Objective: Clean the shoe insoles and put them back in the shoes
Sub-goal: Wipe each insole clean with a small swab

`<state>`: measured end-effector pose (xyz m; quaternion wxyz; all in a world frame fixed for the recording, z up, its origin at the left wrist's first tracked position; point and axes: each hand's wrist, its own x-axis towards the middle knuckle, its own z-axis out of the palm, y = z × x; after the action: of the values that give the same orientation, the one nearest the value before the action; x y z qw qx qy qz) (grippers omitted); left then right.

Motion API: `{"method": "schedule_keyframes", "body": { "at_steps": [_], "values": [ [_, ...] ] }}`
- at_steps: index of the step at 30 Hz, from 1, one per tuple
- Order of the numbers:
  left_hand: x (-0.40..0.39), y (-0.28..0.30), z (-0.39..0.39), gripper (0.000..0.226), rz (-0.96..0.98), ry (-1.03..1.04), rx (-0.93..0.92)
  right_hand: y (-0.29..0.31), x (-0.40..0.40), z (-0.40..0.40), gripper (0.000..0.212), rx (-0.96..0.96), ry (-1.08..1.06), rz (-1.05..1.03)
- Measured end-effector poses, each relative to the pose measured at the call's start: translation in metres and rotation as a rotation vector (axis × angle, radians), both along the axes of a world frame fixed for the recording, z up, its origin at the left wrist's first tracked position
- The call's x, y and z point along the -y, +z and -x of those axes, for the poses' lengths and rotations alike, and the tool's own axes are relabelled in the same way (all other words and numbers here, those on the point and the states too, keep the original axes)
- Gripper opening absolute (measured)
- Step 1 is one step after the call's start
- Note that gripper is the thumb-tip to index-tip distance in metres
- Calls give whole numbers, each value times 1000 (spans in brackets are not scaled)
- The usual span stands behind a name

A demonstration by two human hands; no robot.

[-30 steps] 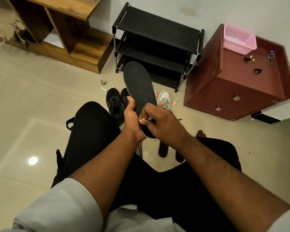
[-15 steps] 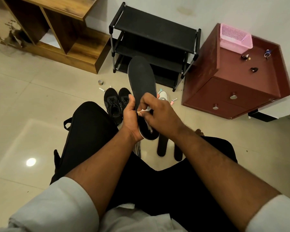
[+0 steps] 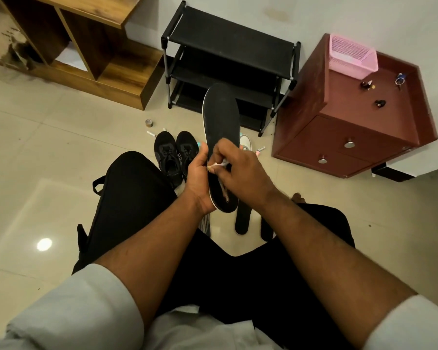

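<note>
A long black insole (image 3: 220, 122) with a pale edge stands nearly upright in front of me. My left hand (image 3: 199, 178) grips its lower left edge near the heel. My right hand (image 3: 238, 170) pinches a small white brush or cloth (image 3: 219, 164) against the insole's face; what it is stays unclear. A pair of black shoes (image 3: 175, 155) sits on the floor just beyond my left knee. Two more dark insoles (image 3: 242, 221) lie on the floor between my knees. A pale sneaker (image 3: 245, 144) peeks out behind the held insole.
A black shoe rack (image 3: 228, 59) stands against the wall ahead. A maroon cabinet (image 3: 352, 127) with a pink basket (image 3: 352, 56) is to the right, a wooden shelf unit (image 3: 86, 46) to the left. Small bottles and a roll of tape (image 3: 149, 123) litter the tiles.
My right hand has slid up the insole from the heel toward the middle while rubbing it. The insole has tipped slightly to the right. My left hand keeps its grip.
</note>
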<state>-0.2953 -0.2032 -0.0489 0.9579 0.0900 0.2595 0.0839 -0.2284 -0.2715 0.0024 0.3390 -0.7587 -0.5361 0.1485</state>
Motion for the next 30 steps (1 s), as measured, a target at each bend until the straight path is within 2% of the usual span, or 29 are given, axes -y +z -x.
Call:
{"method": "schedule_keyframes", "body": {
  "at_steps": [5,13,16,23,30],
  "values": [
    [-3,6,6,73,-35,-27,10,-4,5,8,17,0,42,26],
    [-10,-7,1,89,-2,-35,3,-12,45,27,36,-21,64,56],
    [-8,-6,-1,82,31,-18,13,-10,38,20,35,6,35,14],
    [-3,-2,2,72,-4,-37,30,-5,8,-18,15,45,-26,31],
    [-10,-4,3,83,22,-44,55,-11,35,6,31,30,75,67]
  ]
}}
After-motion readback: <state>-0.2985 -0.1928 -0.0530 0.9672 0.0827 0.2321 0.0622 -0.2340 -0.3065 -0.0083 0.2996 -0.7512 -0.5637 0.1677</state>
